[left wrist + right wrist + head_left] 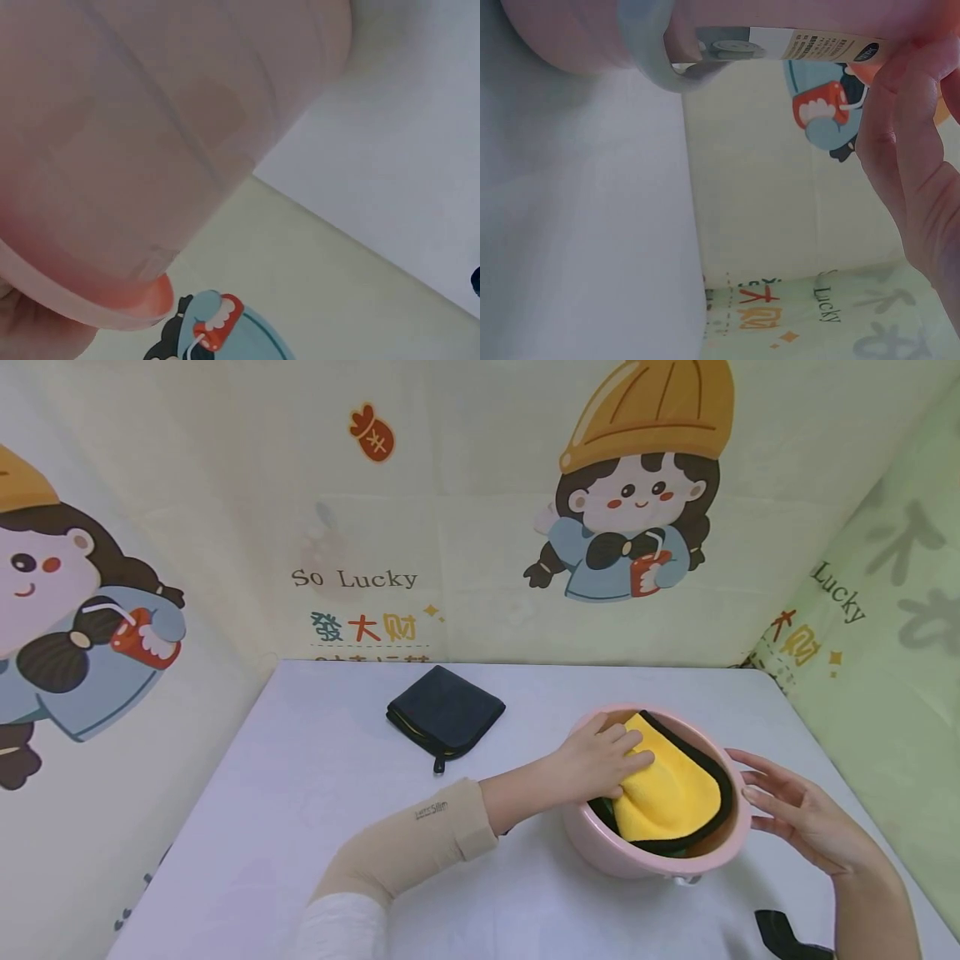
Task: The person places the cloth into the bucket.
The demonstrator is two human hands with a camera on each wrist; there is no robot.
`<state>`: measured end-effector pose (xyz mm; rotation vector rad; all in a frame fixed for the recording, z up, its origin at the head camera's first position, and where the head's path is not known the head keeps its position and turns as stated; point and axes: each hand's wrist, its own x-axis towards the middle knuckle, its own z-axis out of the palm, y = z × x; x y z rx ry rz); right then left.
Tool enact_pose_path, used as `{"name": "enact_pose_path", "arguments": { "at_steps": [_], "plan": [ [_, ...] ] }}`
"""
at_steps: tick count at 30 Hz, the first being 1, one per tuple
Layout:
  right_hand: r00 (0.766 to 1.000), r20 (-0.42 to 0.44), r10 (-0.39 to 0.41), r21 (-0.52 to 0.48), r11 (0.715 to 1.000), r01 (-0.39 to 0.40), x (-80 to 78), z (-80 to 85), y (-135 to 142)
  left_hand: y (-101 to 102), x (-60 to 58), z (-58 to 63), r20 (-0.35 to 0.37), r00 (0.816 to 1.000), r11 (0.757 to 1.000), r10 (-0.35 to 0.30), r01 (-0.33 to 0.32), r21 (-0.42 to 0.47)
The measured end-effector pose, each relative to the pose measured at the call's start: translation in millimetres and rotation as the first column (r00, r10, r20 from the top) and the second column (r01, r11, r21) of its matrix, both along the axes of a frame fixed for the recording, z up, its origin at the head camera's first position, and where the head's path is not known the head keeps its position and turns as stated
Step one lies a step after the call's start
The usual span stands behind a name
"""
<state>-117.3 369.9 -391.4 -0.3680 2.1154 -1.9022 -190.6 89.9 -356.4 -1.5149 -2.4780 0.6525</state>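
A pink bucket [622, 858] stands at the right of the table, with a yellow cloth [671, 785] edged in black inside it. My left hand [600, 760] reaches over the bucket's left rim and grips the cloth near its left edge, fingers on the yellow side. In the left wrist view, only part of this hand [41, 330] shows by the rim. On the other side, my right hand [802, 814] touches the outside of the rim with loosely extended fingers. The right wrist view shows these fingers [904, 127] right at the rim, near a printed label [817, 45].
A dark folded cloth [446, 710] with a small loop lies at the back, left of the bucket. The bucket has a pale grey handle [649, 45]. Near my right forearm is a curved black object [783, 935]. Printed curtains [480, 527] border the white table [300, 760].
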Motion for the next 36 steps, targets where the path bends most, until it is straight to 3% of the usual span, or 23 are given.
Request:
{"name": "enact_pose_path", "arguments": {
  "at_steps": [3,8,14,20,24,29,36],
  "plan": [
    [1.0,-0.002,0.0,-0.002,1.0,0.0,-0.1,-0.3,0,6,-1.3,0.4,0.075,0.995,0.995,0.066,-0.06,-0.08],
    [1.0,-0.014,0.015,-0.018,1.0,-0.016,0.0,-1.2,1,16,-4.7,-4.8,0.193,0.968,0.976,0.159,-0.125,-0.176],
    [1.0,-0.019,0.018,-0.026,0.999,-0.018,0.1,-2.2,1,27,-6.7,-17.1,0.204,0.956,0.956,0.209,-0.156,-0.248],
    [1.0,-0.011,-0.013,-0.008,1.0,0.013,-0.6,-5.0,0,28,-5.3,-17.7,0.212,0.946,0.944,0.246,-0.184,-0.272],
    [1.0,-0.013,-0.011,-0.013,1.0,0.011,-0.8,-4.9,0,27,-6.2,-16.8,0.221,0.95,0.954,0.221,-0.164,-0.249],
    [1.0,-0.008,-0.02,0.005,1.0,0.02,-0.6,-3.4,0,22,-13.6,-11.4,0.29,0.946,0.983,0.143,-0.1,-0.156],
    [1.0,0.01,-0.006,-0.04,0.999,0.006,-1.2,-4.7,1,5,-25.2,13.0,0.376,0.926,0.998,-0.035,0.016,0.055]
  ]
}}
